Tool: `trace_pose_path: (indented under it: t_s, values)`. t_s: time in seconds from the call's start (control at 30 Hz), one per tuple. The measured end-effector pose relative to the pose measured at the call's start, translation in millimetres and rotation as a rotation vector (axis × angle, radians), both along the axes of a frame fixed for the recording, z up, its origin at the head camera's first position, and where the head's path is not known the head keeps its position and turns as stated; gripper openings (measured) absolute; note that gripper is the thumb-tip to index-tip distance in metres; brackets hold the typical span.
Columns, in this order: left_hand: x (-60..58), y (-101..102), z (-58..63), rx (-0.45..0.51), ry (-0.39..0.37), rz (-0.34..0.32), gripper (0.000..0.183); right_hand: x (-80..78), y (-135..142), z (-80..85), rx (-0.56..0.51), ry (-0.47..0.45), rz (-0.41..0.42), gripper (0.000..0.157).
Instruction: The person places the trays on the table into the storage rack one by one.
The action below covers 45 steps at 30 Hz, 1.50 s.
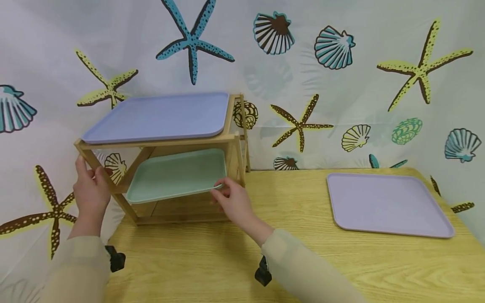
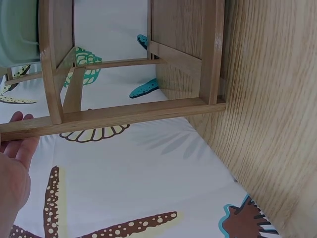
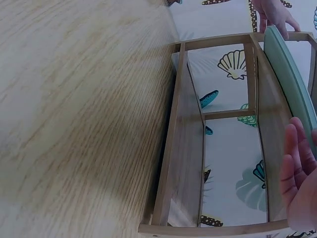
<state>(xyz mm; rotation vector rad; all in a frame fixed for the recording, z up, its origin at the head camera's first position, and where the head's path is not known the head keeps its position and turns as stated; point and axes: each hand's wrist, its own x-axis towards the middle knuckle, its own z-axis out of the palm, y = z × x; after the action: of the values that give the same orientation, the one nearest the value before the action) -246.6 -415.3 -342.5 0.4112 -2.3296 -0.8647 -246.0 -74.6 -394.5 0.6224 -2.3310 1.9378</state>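
Note:
A wooden shelf rack (image 1: 166, 143) stands at the back left of the table. My left hand (image 1: 90, 187) grips its left front post, and in the left wrist view the fingers (image 2: 26, 148) come round the wood. Inside the rack, a pale green tray (image 1: 178, 174) lies on the middle shelf, its front edge tipped toward me. With thumb and fingers my right hand (image 1: 238, 204) pinches that tray's front right corner. In the right wrist view the green tray (image 3: 290, 74) appears edge-on above the shelf board. On the rack's top lies a blue-lavender tray (image 1: 163, 118).
A lilac tray (image 1: 390, 204) lies flat on the right side of the wooden table (image 1: 189, 265). Behind and at the sides hangs a white cloth (image 1: 352, 97) printed with starfish and shells. The rack's lower level, under the green tray, holds no tray.

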Motion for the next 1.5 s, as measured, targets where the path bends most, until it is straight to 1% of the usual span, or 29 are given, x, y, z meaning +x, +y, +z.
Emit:
trace_pose_path:
  t_s: [0.1,0.2,0.43,0.63,0.73,0.8,0.87,1.0,1.07,1.17,1.27,1.4,1.5]
  values:
    - [-0.6,3,-0.1,-0.011,0.003,0.001,0.047,-3.1,-3,2.4,-0.011,-0.044,-0.018,0.014]
    - [-1.4,5,-1.1,-0.014,0.004,0.001,0.047,-6.0,-5,3.9,-0.007,-0.063,-0.050,0.016]
    - [-2.9,9,-2.6,-0.028,0.015,-0.001,0.048,-10.0,-7,9.7,0.048,-0.064,-0.125,0.031]
    - [-5.2,10,-2.7,-0.028,0.018,-0.002,0.047,-13.4,-12,12.7,0.107,-0.099,-0.205,0.034]
    - [-5.3,12,-3.2,-0.011,0.008,-0.010,0.047,-14.6,-12,10.7,0.096,-0.103,-0.213,0.037]
    - [-5.5,12,-3.8,-0.007,0.005,-0.012,0.047,-15.1,-10,7.9,0.061,-0.098,-0.189,0.040]
    - [-6.2,12,-4.6,-0.005,0.004,-0.017,0.047,-15.1,-7,4.9,0.002,-0.089,-0.141,0.043]
    - [-6.7,12,-5.6,-0.011,0.006,-0.017,0.047,-11.9,4,0.4,-0.097,-0.063,0.001,0.047]
    - [-6.0,11,-5.4,-0.017,0.010,-0.009,0.047,-9.2,11,-2.0,-0.117,-0.057,0.067,0.046]
    - [-4.7,9,-4.3,-0.018,0.015,0.000,0.048,-4.6,24,-6.4,-0.113,-0.071,0.140,0.044]
    - [-2.8,7,-2.3,-0.011,0.007,0.003,0.050,-0.2,41,-12.7,-0.105,-0.084,0.191,0.042]
    - [-1.3,4,-0.8,-0.004,0.003,0.004,0.051,6.2,72,-20.7,-0.068,-0.066,0.229,0.040]
    - [-1.8,3,-0.4,-0.001,0.009,0.008,0.050,11.0,102,-26.4,-0.020,-0.047,0.223,0.039]
